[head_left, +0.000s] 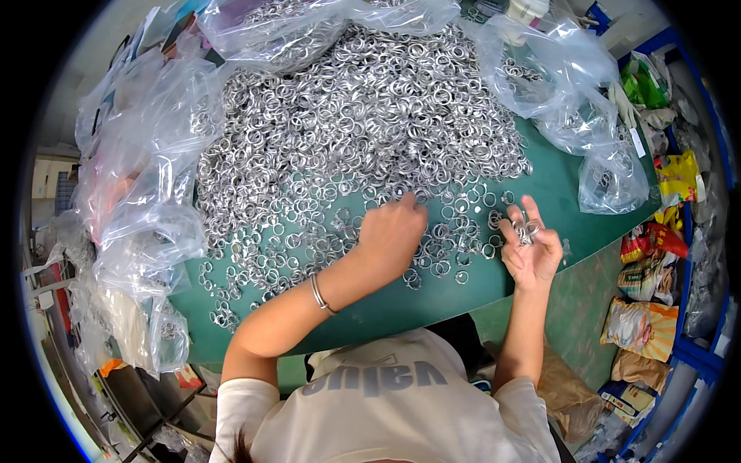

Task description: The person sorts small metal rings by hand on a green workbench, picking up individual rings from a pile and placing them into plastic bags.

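A big heap of silvery metal rings covers the far part of the green table, with looser rings scattered along its near edge. My left hand reaches across to the middle with its back up. Its fingers curl closed at the near fringe of the heap, and whatever is between the fingertips is hidden. At the right, my right hand is turned palm up above the table edge. Several metal rings rest in its curled fingers.
Clear plastic bags line the left side. More bags, one with rings inside, lie at the right corner. A large bag of rings sits at the back. Blue shelving with colourful packages stands on the right.
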A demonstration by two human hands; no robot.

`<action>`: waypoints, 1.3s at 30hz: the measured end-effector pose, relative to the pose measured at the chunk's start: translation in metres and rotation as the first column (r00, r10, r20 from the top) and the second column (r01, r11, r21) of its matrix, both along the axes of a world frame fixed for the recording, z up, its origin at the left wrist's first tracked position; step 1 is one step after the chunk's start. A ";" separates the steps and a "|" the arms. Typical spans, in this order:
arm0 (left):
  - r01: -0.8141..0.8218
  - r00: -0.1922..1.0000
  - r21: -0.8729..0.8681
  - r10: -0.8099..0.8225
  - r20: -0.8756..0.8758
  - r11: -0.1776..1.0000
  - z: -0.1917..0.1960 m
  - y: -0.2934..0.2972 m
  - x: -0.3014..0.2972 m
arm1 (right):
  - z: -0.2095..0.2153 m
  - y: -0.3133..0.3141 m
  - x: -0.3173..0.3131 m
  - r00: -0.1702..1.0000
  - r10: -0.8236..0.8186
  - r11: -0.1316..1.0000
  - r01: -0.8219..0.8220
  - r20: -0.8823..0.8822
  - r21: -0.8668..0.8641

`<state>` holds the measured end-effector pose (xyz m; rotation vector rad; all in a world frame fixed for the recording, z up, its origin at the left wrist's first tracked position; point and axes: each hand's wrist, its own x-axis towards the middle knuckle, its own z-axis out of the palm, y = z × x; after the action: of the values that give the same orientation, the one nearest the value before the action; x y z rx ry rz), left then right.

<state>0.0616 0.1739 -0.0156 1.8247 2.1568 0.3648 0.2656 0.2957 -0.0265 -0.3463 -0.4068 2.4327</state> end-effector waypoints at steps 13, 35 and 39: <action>-0.091 -0.458 -0.275 0.205 0.865 0.957 0.009 0.000 -0.022 | 0.021 0.010 -0.027 0.854 0.170 0.893 -0.345 0.492 0.290; 0.130 0.987 0.005 -0.130 0.096 0.991 -0.001 0.041 0.020 | 0.025 0.047 0.011 0.750 -0.103 0.705 -0.408 0.653 0.580; 0.119 0.992 -0.003 -0.119 0.035 0.993 0.004 0.043 0.020 | 0.007 0.050 0.027 0.989 0.051 0.958 -0.087 0.136 0.274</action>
<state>0.0820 0.2172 -0.0114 1.9187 2.0133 0.3602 0.2931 0.3453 -0.0200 -0.3693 -0.8216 2.3843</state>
